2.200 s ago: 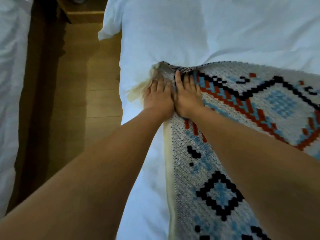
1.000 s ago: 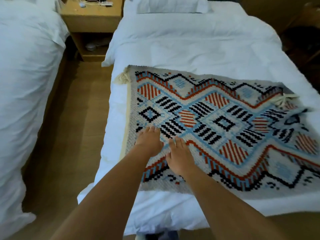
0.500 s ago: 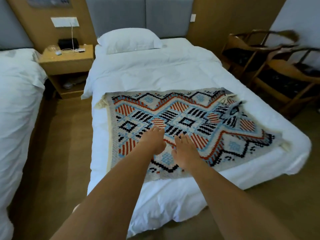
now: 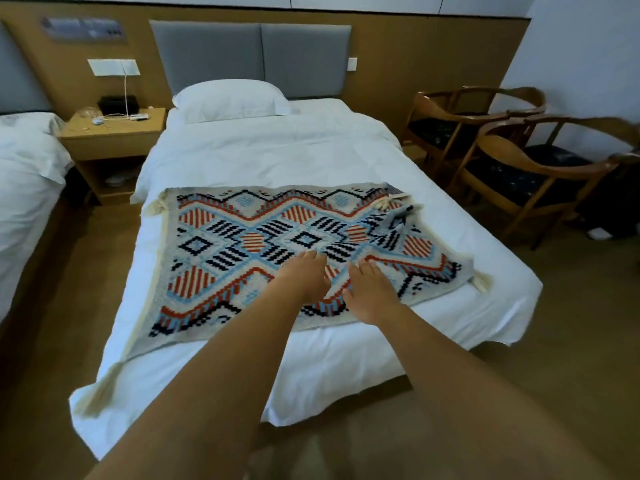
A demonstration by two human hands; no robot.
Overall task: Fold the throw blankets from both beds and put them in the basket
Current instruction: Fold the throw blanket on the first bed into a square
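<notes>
Two bare forearms reach in from the bottom edge and cover part of the near side of the bed [image 4: 277,157] and of the throw blanket's hem. The left hand [image 4: 301,277] lies palm down on the throw blanket [image 4: 225,251], fingers straight and held close together. The right hand [image 4: 372,294] rests just beside it, also flat, fingers straight and the thumb set out toward the left hand. Neither hand pinches the cloth. The blanket, patterned in red, blue and black, lies spread across the foot half of the white bed. A tassel [image 4: 100,393] at its near left corner hangs over the mattress edge. Its far right corner [image 4: 398,216] is turned back on itself and rumpled. Past the blanket the white duvet runs up to a pillow [image 4: 230,100] against a grey headboard [image 4: 249,57]. To the left, across a strip of floor, stands a wooden nightstand [image 4: 110,133] with small items and a cable on top, and beside it the edge of a second bed [image 4: 24,174]. To the right stand two wooden armchairs [image 4: 533,168] with dark seats.
</notes>
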